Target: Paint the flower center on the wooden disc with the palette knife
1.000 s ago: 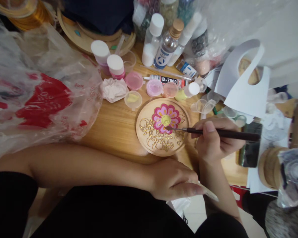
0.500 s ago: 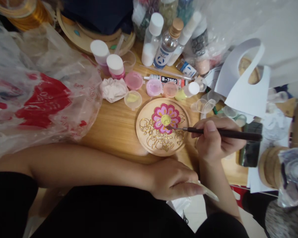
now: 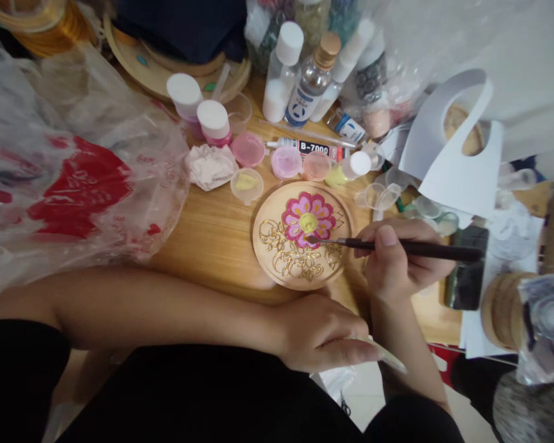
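My right hand (image 3: pixel 404 261) is closed around the dark handle of a small metal-tipped tool (image 3: pixel 425 249), like a thin palette knife. Its tip touches or hovers just over the lower petals of a pink flower (image 3: pixel 314 209); I cannot tell which. The flower lies on a round wooden plate (image 3: pixel 270 264), with gold wire outlines of leaves and curls below it. Its centre is yellow and its petals are pink, lilac and orange. Below the plate, my left hand (image 3: pixel 325 335) is closed on a flat, pale, translucent piece (image 3: pixel 390 358) whose kind I cannot make out.
Behind the plate stand small colour pots (image 3: pixel 248 149), a crumpled tissue (image 3: pixel 211 167), a B-7000 glue tube (image 3: pixel 311 147) and bottles (image 3: pixel 305 92). A plastic bag (image 3: pixel 87 184) covers the left side. To the right are a white paper cutout (image 3: pixel 466 172), a phone (image 3: pixel 466 280) and a wooden spool (image 3: pixel 501 311).
My right hand and the tool have shifted slightly to the left, the tip sliding a little left over the lower petals. My left hand stays where it was.
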A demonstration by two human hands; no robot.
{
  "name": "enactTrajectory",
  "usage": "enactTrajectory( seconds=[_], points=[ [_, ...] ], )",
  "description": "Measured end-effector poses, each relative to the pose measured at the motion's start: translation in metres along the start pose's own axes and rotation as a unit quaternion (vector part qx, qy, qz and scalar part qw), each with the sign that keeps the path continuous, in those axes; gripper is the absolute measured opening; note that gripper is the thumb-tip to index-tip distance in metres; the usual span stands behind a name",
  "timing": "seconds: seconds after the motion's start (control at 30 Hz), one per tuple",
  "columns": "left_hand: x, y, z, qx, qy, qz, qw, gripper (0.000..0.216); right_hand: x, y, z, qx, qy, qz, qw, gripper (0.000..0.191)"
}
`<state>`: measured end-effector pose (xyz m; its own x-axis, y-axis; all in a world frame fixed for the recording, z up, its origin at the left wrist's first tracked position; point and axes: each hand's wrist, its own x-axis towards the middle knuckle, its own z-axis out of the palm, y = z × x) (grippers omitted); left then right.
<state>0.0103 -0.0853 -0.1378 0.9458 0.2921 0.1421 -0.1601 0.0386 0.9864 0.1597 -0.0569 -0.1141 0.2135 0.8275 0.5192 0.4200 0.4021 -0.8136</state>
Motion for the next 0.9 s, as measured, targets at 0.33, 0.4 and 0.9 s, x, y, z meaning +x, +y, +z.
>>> enactTrajectory(
  seconds=[0.33,0.4,0.9],
  points=[
    [0.0010,-0.0021,0.0020,-0.011,-0.002,-0.010,1.000,0.053,-0.0010,-0.0005,-0.0026,-0.013,0.009,0.007,1.000,0.023],
    [0.0005,-0.0013,0.0015,-0.013,0.000,-0.005,1.000,0.053,-0.0011,-0.0009,-0.0026,-0.014,0.003,0.006,1.000,0.022],
    [-0.0006,0.0018,-0.0005,-0.014,0.004,-0.007,1.000,0.048,-0.0010,0.0004,-0.0004,-0.016,0.003,-0.002,1.000,0.022]
  ],
)
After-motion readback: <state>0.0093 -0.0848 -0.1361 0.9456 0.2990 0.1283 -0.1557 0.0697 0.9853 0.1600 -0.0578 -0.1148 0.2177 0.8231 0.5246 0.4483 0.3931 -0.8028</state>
